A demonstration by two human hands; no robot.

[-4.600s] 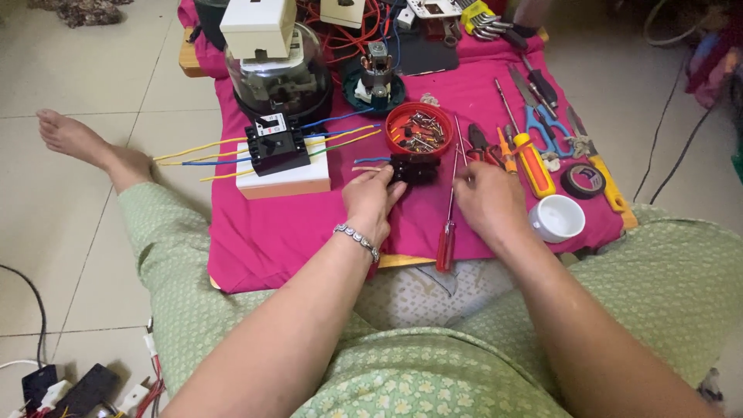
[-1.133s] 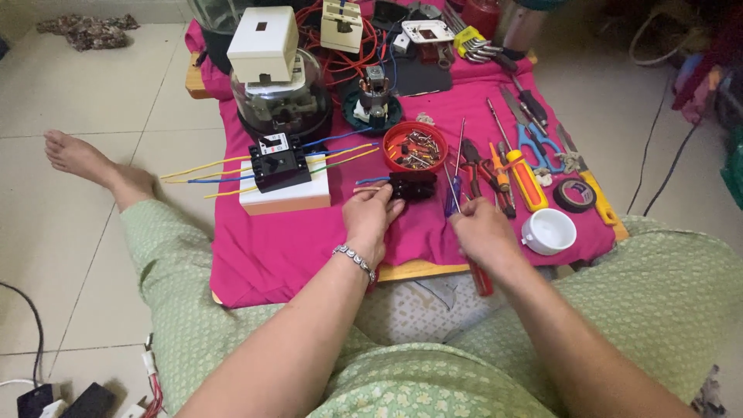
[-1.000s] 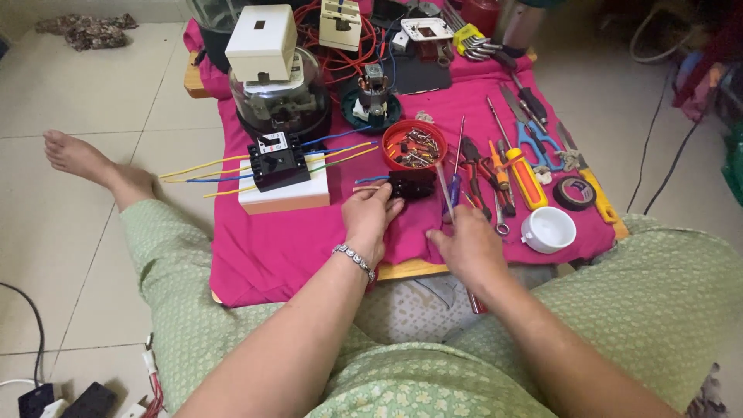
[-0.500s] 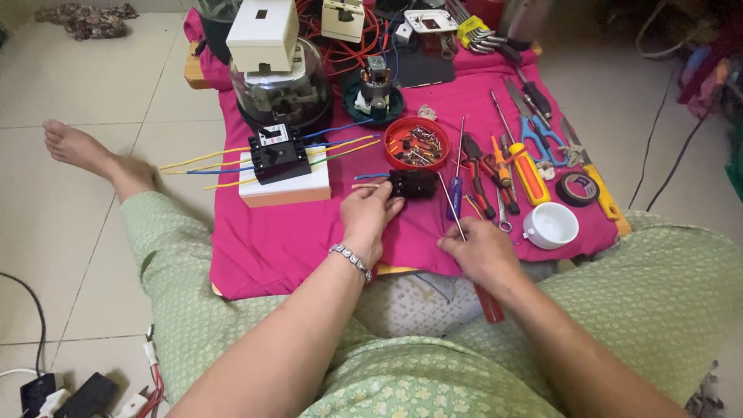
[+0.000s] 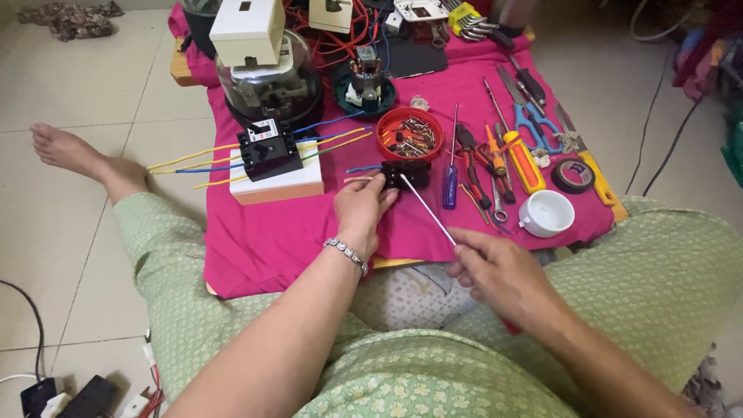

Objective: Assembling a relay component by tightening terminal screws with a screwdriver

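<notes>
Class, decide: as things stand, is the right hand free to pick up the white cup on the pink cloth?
Probably not yet: the right hand grips a screwdriver. The white cup stands uncovered nearby, nothing between.

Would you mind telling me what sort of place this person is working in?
Most likely a home floor used as an informal electrical repair spot: a pink cloth spread over floor tiles, hand tools such as a blue-handled screwdriver, and a red bowl of screws.
</notes>
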